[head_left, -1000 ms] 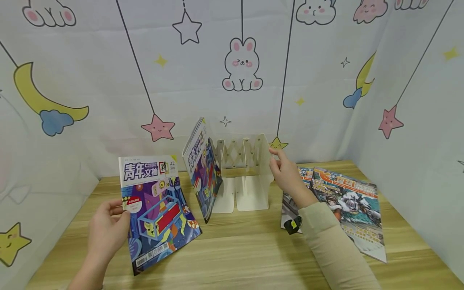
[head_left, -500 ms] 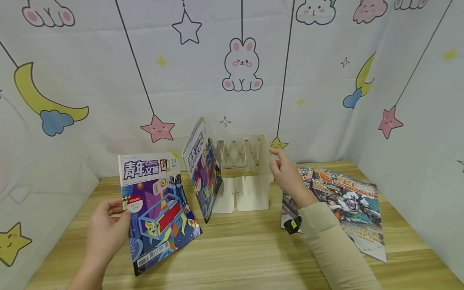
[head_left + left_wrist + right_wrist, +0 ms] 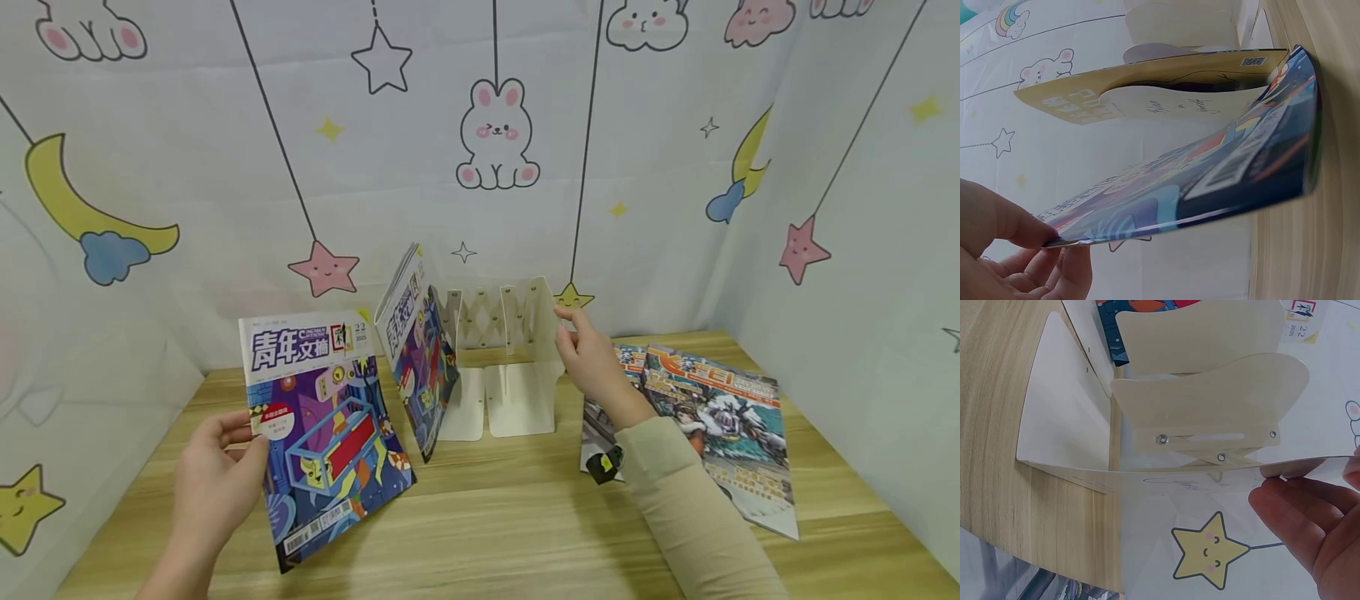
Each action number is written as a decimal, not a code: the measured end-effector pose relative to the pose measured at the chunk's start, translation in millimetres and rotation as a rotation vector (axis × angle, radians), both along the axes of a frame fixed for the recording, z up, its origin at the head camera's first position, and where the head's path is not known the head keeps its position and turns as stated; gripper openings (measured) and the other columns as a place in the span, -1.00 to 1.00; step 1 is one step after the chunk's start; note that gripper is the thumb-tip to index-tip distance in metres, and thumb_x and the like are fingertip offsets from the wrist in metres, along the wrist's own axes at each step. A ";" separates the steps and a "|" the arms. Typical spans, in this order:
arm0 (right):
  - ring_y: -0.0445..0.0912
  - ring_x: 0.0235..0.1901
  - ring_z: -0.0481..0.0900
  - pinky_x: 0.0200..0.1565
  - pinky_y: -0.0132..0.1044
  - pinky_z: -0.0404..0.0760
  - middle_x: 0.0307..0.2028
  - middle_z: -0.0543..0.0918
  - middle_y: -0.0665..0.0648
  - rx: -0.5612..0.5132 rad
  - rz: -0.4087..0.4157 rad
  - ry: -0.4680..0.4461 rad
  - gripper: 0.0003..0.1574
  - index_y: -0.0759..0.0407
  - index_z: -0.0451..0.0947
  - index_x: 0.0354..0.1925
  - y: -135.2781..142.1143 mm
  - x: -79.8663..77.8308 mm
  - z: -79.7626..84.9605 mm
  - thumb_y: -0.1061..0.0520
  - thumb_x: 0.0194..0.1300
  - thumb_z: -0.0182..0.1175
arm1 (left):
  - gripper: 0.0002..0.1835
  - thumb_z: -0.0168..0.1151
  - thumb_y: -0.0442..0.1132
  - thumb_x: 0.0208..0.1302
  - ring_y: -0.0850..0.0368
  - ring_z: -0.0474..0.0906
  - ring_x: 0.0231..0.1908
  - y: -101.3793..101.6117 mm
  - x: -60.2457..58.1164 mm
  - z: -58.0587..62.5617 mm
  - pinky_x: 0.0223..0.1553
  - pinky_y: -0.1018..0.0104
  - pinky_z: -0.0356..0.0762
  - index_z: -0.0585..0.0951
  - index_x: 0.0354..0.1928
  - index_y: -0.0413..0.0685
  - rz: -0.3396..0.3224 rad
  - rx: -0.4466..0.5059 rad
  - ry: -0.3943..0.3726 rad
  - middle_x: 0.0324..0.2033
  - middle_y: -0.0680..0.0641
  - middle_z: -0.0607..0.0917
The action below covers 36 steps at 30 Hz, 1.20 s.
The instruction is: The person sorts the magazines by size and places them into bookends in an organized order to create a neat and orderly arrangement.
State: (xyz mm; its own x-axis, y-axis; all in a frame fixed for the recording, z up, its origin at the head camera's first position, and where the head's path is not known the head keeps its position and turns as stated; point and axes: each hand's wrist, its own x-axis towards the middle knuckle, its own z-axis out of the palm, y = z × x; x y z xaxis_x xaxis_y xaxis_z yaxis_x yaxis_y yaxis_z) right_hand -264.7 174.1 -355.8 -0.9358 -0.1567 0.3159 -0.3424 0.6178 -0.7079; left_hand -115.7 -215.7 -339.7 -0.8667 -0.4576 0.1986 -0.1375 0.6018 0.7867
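In the head view my left hand [image 3: 221, 479] pinches the left edge of a purple and blue magazine [image 3: 330, 442], thumb in front and fingers behind. The magazine leans back, its lower corner close over the table. Nearby, a matching magazine [image 3: 420, 350] stands upright against the left side of a cream expandable bookend [image 3: 521, 400]. My right hand [image 3: 596, 354] grips the upper edge of the bookend's right end panel. The right wrist view shows the fingers [image 3: 1297, 515] against the panel's outer face and the riveted lattice between the dividers [image 3: 1210, 406].
Two overlapping magazines with armoured figures [image 3: 723, 425] lie at the right of the wooden table [image 3: 480, 517], partly behind my right forearm. A small black object with a yellow mark [image 3: 604, 465] sits by the sleeve. A white printed curtain [image 3: 225, 208] hangs behind.
The magazine in my left hand has tipped up slightly, its top edge rising and its cover showing more squarely. My right hand stays on the bookend panel. The head view has shifted a little.
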 end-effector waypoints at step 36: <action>-0.17 -0.83 0.09 -0.75 -0.33 0.21 -0.76 0.30 0.04 0.008 -0.008 0.000 -0.47 -0.07 0.13 0.38 0.1 1.5 1.2 -0.05 0.52 -0.28 | -0.63 0.08 -0.38 0.28 0.50 0.44 -0.52 11.4 14.0 9.4 -0.54 0.55 0.53 0.41 0.13 -0.30 0.009 0.071 0.102 -0.08 -0.24 0.58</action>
